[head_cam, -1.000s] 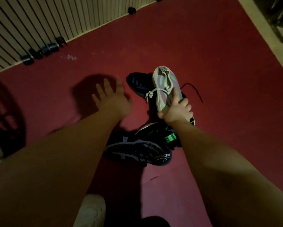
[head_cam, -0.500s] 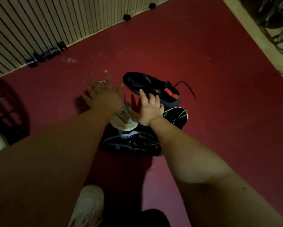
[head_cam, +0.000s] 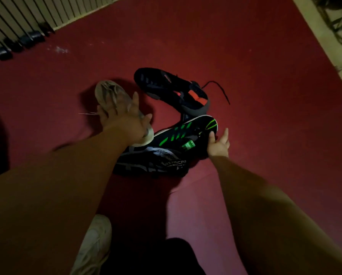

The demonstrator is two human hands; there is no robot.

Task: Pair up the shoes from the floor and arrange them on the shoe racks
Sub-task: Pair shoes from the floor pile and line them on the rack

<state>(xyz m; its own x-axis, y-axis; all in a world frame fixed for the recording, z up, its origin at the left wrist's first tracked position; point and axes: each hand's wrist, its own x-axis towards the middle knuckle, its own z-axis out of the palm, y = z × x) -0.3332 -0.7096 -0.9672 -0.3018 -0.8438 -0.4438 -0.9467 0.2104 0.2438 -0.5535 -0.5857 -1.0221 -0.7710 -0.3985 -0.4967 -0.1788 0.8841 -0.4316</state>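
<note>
My left hand (head_cam: 124, 120) lies over a beige laced shoe (head_cam: 108, 92) and holds it by the middle, toe pointing away, one lace trailing left. To its right on the red floor (head_cam: 245, 96) lies a black shoe with an orange lining (head_cam: 166, 86), its lace stretched out. Nearer to me, a black shoe with green stripes (head_cam: 178, 133) rests against a black shoe with grey-white markings (head_cam: 152, 161). My right hand (head_cam: 218, 143) is open at the striped shoe's right end, thumb touching it and holding nothing.
A beige sneaker (head_cam: 94, 245) sits at the bottom by my dark trouser leg. A slatted wall with black feet (head_cam: 27, 38) runs along the top left. A pale floor strip (head_cam: 324, 46) and a metal frame (head_cam: 340, 20) stand at the top right.
The beige shoe went from my right hand to my left and moved left of the pile. My right hand let go and dropped to the green-striped shoe's end.
</note>
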